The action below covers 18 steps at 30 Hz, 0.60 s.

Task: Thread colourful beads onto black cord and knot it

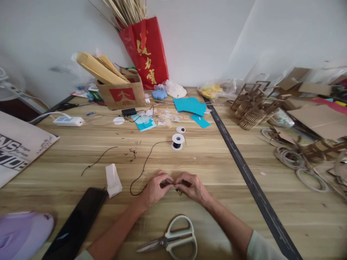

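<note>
My left hand (156,187) and my right hand (189,186) meet fingertip to fingertip low on the wooden table (206,162). Both are pinched on a thin black cord (143,166) at the point where they touch. The cord loops left of my left hand and runs up to a small white spool (177,141). A few tiny beads (179,191) lie under my right hand. What sits exactly between the fingertips is too small to make out.
Pale-handled scissors (173,240) lie near the front edge, a black phone (77,224) and a folded white tissue (113,180) to the left. A loose cord piece (99,159), cardboard box (120,92), red bag (146,50), blue paper (189,105), power strip (67,121) and wooden laser-cut parts (252,106) lie farther back.
</note>
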Available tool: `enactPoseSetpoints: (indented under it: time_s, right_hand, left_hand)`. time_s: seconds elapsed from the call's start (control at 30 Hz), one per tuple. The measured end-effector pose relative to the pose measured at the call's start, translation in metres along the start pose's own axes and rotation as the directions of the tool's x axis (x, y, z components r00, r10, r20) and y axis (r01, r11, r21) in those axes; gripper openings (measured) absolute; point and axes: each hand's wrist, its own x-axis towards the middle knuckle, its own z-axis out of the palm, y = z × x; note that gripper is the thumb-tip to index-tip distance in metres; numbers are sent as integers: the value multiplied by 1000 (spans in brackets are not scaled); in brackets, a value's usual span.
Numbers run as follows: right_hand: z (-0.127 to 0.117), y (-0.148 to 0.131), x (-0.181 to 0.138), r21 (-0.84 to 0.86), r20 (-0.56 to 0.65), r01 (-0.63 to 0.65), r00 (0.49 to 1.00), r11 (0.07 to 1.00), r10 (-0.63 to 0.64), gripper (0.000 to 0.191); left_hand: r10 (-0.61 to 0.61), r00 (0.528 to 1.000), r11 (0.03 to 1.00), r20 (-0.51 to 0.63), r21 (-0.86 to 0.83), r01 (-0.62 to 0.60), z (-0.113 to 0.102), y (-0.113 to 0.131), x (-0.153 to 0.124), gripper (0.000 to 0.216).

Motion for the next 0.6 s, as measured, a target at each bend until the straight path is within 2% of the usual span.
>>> enactPoseSetpoints:
  time_s: [0.2,0.47,0.6]
  right_hand:
    - [-1,-1,0,-7,46,22,999,1000,-22,24]
    - [-1,-3,0,-21,69,4,998,1000,-2,23]
    - [-1,-5,0,-33,53,-34,998,999,36,22]
  left_hand:
    - [5,1000,1000,0,-5,-5,0,1,-1,11]
    - [125,992,991,-15,47,-124,0,2,-1,7]
    - [193,979,977,-73,112,-184,-2,6,0,10]
